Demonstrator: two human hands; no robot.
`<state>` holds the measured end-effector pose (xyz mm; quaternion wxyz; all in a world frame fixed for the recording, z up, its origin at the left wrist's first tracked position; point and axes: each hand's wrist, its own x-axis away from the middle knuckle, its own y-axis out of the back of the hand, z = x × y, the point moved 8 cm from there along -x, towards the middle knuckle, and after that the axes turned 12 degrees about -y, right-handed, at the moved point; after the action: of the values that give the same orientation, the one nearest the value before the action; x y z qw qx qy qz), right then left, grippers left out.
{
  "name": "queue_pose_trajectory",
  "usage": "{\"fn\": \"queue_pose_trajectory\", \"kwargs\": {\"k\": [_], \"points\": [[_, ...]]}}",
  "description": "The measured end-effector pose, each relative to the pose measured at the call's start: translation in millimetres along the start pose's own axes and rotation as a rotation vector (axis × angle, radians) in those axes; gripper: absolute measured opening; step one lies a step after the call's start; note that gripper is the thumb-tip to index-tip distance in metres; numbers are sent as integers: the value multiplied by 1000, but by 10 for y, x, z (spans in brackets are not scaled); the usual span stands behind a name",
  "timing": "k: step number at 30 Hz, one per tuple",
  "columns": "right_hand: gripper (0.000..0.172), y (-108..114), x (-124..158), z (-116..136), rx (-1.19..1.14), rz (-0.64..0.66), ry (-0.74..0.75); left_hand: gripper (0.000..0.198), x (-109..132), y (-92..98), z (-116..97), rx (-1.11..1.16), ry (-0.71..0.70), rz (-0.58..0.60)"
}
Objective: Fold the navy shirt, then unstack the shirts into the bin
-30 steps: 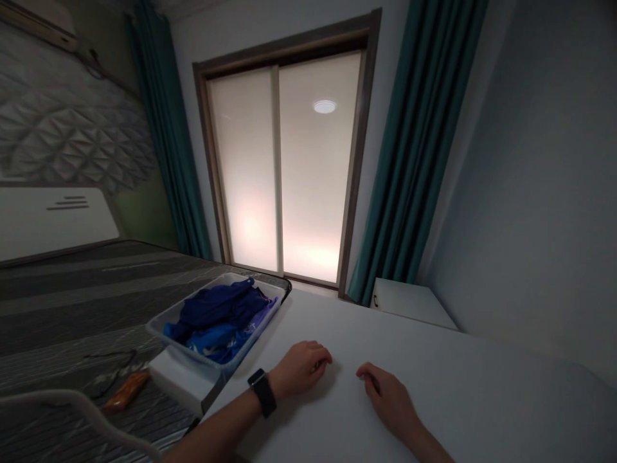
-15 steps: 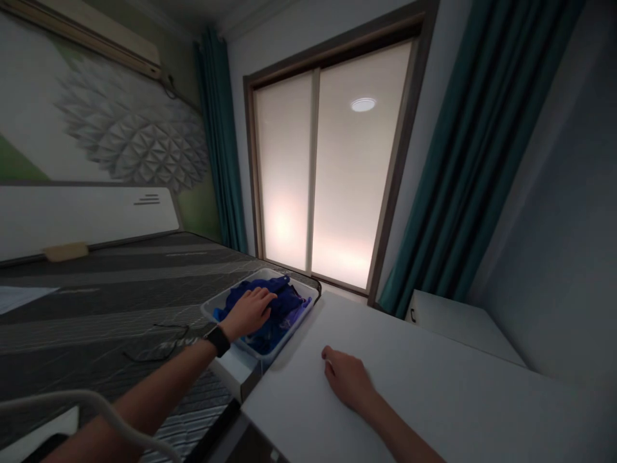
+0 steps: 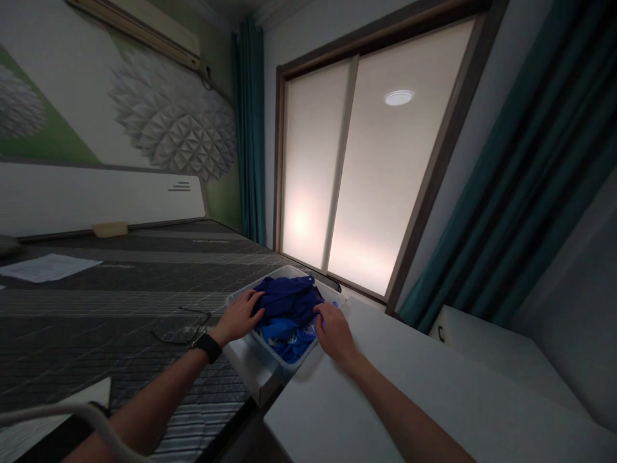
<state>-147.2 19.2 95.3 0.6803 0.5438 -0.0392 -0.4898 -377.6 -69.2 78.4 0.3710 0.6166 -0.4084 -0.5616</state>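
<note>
A white plastic basket (image 3: 282,364) holds a heap of blue clothes, with a dark navy garment (image 3: 288,297) on top and brighter blue cloth (image 3: 279,333) below it. My left hand (image 3: 240,316), with a black watch on its wrist, lies over the basket's left side. Its fingers and thumb are apart, the tips touching the navy garment's left edge. At the right side, my right hand (image 3: 335,329) reaches over the rim with bent fingers at the garment's edge. Thumb and fingers look parted there; no cloth shows clearly gripped.
The basket stands between a bed with a dark striped cover (image 3: 159,270) and a white tabletop (image 3: 385,399). Eyeglasses (image 3: 186,328) and paper sheets (image 3: 51,267) lie on the bed. A pale cable (image 3: 91,418) crosses the lower left. A white cabinet (image 3: 506,360) stands at right.
My right hand has moved from the tabletop to the basket's right side. The left hand has shifted from over the heap's middle to its left edge. The view has turned left.
</note>
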Motion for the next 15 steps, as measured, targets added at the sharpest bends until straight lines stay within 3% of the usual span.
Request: {"fn": "queue_pose_trajectory", "kwargs": {"k": [5, 10, 12, 15], "points": [[41, -274, -263, 549, 140, 67, 297, 48, 34, -36, 10, -45, 25, -19], [63, -629, -401, 593, 204, 157, 224, 54, 23, -31, -17, -49, 53, 32], [59, -698, -423, 557, 199, 193, 177, 57, 25, -25, -19, -46, 55, 31], [34, -668, -472, 490, 135, 221, 96, 62, 31, -28, -14, -31, 47, 17]]}}
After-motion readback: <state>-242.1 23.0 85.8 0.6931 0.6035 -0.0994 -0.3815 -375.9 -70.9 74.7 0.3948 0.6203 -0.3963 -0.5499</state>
